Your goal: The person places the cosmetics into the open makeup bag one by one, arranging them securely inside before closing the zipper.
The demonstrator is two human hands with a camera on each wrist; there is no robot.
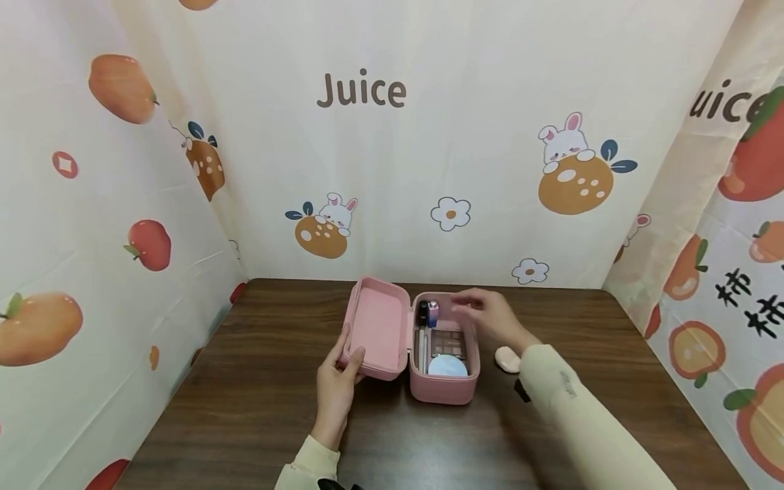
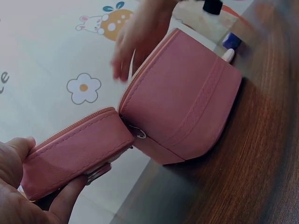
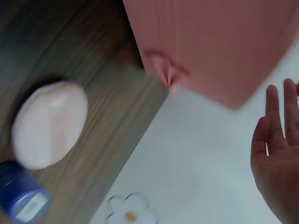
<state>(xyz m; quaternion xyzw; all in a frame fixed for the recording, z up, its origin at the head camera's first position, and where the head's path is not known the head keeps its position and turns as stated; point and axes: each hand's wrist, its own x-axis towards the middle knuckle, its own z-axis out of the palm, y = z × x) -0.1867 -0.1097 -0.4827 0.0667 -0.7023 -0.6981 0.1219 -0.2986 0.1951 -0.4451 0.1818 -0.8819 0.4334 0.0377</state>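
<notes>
A pink case (image 1: 444, 381) stood open near the middle of the table (image 1: 257, 408), its lid (image 1: 376, 337) folded out to the left. Inside the case lay an eyeshadow palette (image 1: 448, 342), a round pale blue compact (image 1: 448, 366) at the front, and upright tubes at the back, among them a dark one (image 1: 422, 312) and a blue-capped one (image 1: 433, 313).

The left hand (image 1: 337, 381) gripped the front edge of the lid, thumb on one side and fingers on the other. The right hand (image 1: 490, 314) hovered over the far right corner of the case, fingers relaxed and spread, holding nothing.

A pale pink puff (image 1: 507, 358) lay on the table just right of the case. Only the right wrist view showed a small blue bottle (image 3: 21, 198) beside the puff. The left wrist view showed the zipper (image 2: 138, 132) at the hinge between lid and case.

Bare table lay in front of and to both sides of the case, with a printed cloth backdrop (image 1: 392, 170) closing in three sides.
</notes>
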